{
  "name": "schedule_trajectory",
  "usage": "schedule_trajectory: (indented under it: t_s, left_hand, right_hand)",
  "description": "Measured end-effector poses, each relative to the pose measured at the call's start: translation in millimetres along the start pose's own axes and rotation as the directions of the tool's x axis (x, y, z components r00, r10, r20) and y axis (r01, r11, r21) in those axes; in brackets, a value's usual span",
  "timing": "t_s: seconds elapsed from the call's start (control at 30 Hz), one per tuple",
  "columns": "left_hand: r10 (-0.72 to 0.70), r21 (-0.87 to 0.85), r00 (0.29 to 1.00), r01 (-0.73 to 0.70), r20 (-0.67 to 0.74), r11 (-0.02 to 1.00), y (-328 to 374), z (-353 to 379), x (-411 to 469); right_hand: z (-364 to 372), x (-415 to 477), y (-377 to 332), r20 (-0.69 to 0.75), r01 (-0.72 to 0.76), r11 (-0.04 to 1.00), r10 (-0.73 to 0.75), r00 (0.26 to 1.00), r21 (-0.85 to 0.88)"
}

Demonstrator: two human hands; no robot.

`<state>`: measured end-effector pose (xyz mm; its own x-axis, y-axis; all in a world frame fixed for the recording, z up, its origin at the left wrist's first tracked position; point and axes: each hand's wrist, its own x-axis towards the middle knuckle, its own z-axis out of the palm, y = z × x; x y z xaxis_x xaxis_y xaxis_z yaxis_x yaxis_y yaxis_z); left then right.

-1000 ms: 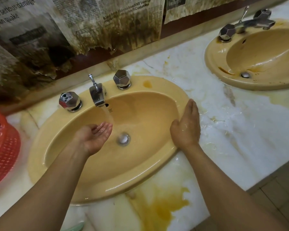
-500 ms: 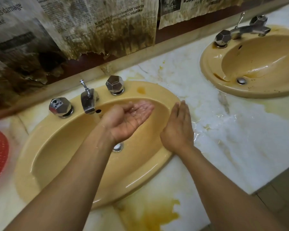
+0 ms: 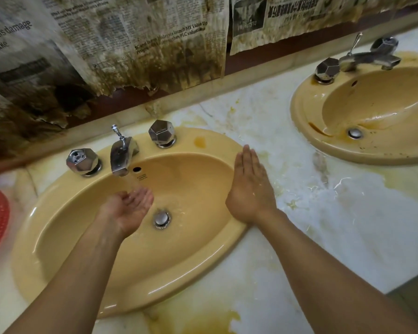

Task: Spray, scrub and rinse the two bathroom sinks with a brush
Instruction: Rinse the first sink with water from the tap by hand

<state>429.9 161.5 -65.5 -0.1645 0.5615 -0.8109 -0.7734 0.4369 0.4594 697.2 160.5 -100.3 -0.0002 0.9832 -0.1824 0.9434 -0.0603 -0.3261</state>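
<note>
Presently water [image 3: 131,183], seemingly running, is caught in the cupped, empty left hand [image 3: 128,208] over the lower-centre sink [image 3: 58,249]; the right hand [image 3: 250,189] is laid flat on its rim. Flung water could wet the counter [image 3: 336,225].

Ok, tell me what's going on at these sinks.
A person stands at the near sink. The left hand is cupped under the running spout, catching water, while the right hand lies flat on that sink's right rim. The far sink shows brown stains near its drain, and the wet countertop is yellow-stained. No brush or spray bottle is in view.
</note>
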Motion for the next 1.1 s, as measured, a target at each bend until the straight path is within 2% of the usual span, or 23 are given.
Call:
schedule_trajectory:
  t_s: [0.13,0.3,0.4,0.5,0.63,0.7,0.77,0.87,0.93,1.03,1.1]
  left_hand:
    - [-0.032,0.025,0.999,0.033,-0.043,0.999,7,7,8]
    - [-0.099,-0.025,0.994,0.098,-0.048,0.995,9,11,24]
    - [-0.095,-0.056,0.995,0.094,-0.033,0.994,9,19,26]
    - [-0.09,-0.068,0.992,0.096,0.085,0.993,-6,46,17]
    - [-0.135,0.098,0.924,0.107,0.358,0.989,-43,104,-19]
    - [-0.13,0.142,0.9,0.077,0.416,0.987,-55,120,-32]
    - [-0.088,0.134,0.924,0.04,0.373,0.99,-61,116,-34]
    - [-0.028,0.028,0.97,0.022,0.241,0.999,-52,84,-24]
    - [-0.002,-0.081,0.99,0.013,0.138,0.997,-39,57,-16]
    - [0.022,-0.201,0.999,-0.016,0.026,0.98,-18,25,-8]
    - [0.028,-0.219,0.999,-0.033,-0.025,0.975,-5,12,1]
  right_hand:
    - [-8,26,8,-0.001,0.042,0.999,-0.042,0.999,0.021]
    - [9,-22,10,-0.159,-0.049,0.966,0.092,0.983,0.255]
    - [12,-34,8,-0.141,-0.108,0.95,0.155,0.978,0.292]
    - [14,-28,7,-0.163,-0.084,0.964,0.128,0.978,0.252]
    - [13,-9,5,-0.118,-0.067,0.992,0.08,0.99,0.111]
    - [6,14,6,-0.102,-0.002,0.997,0.009,0.995,0.073]
    - [-5,47,6,-0.067,0.131,0.991,-0.131,0.989,0.006]
    - [-24,85,5,0.117,0.305,0.948,-0.294,0.949,-0.086]
    - [-26,86,4,0.14,0.307,0.948,-0.294,0.946,-0.082]
    - [-14,46,9,0.022,0.194,0.981,-0.193,0.981,-0.021]
    - [-1,8,14,-0.018,0.124,0.992,-0.123,0.992,0.024]
